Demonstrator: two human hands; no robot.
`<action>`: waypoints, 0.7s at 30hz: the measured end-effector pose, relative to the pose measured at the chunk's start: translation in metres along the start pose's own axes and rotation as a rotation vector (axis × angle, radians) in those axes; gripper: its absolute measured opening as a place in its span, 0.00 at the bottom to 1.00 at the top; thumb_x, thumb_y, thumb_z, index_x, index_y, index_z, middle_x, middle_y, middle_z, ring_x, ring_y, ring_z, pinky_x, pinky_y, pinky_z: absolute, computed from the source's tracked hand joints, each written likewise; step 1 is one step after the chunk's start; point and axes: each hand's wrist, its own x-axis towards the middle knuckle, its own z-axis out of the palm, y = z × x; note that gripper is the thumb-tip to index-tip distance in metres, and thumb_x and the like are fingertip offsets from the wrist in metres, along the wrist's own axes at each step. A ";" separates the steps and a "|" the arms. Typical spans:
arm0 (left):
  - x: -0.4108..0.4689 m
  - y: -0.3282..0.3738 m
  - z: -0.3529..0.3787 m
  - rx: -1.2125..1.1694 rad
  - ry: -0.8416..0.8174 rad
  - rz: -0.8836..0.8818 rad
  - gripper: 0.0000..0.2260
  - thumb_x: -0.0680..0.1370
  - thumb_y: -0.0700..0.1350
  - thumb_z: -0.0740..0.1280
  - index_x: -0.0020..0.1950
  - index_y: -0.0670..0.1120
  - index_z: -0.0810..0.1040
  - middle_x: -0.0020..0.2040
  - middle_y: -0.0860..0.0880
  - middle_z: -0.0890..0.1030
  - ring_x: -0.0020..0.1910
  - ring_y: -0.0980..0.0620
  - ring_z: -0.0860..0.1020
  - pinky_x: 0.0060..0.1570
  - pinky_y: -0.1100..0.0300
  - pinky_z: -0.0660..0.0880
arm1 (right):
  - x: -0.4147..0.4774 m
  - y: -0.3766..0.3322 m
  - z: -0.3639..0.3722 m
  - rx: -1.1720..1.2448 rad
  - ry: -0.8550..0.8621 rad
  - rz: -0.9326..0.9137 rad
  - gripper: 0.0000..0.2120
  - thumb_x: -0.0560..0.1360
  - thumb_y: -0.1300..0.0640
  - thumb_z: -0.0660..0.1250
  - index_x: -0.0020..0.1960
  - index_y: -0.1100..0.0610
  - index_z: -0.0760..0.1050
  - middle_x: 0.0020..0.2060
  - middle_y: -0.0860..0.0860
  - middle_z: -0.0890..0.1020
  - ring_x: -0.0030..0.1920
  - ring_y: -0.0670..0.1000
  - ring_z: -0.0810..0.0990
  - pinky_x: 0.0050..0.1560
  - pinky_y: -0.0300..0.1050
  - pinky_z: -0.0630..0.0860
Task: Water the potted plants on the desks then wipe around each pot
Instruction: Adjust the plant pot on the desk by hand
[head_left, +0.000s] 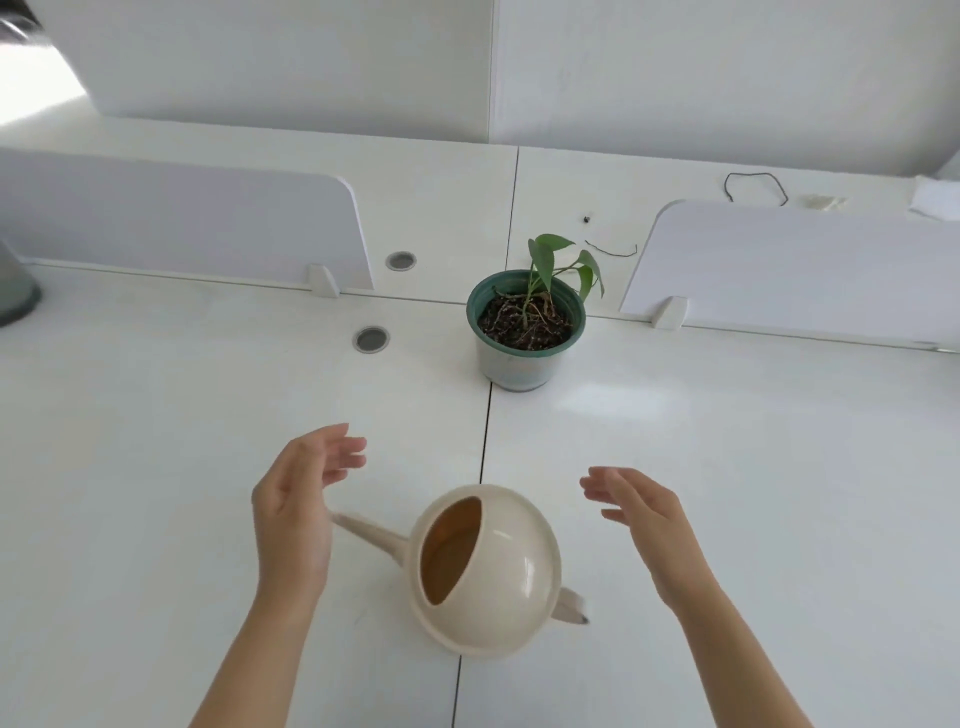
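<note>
Head view, watering can (488, 566) between left hand (293, 501), right hand (649, 522)

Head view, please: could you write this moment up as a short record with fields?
watering can: stands on the desk, spout pointing left, no hand grips it
potted plant: green pot beyond the can, on the desk seam, apart from it
left hand: open, over the spout tip, holds nothing
right hand: open, right of the can, holds nothing
</note>
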 end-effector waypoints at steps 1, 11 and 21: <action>-0.009 -0.010 -0.009 -0.008 0.029 -0.008 0.15 0.80 0.38 0.55 0.42 0.48 0.79 0.35 0.55 0.84 0.36 0.57 0.80 0.40 0.68 0.76 | -0.013 0.006 0.002 -0.005 0.006 0.002 0.10 0.78 0.58 0.58 0.44 0.51 0.77 0.46 0.49 0.83 0.53 0.52 0.79 0.57 0.49 0.73; -0.033 -0.074 -0.036 -0.121 0.168 -0.412 0.10 0.80 0.45 0.54 0.49 0.45 0.75 0.44 0.45 0.78 0.45 0.45 0.76 0.43 0.56 0.70 | -0.069 0.041 0.026 -0.149 -0.129 0.038 0.12 0.79 0.54 0.56 0.48 0.51 0.78 0.47 0.41 0.81 0.46 0.32 0.77 0.47 0.26 0.69; -0.012 -0.084 -0.028 -0.297 -0.215 -0.504 0.11 0.81 0.47 0.55 0.62 0.46 0.68 0.54 0.42 0.77 0.52 0.47 0.75 0.55 0.52 0.70 | -0.066 0.075 0.056 -0.043 0.072 0.103 0.19 0.78 0.44 0.52 0.46 0.56 0.75 0.41 0.49 0.79 0.50 0.51 0.77 0.53 0.45 0.71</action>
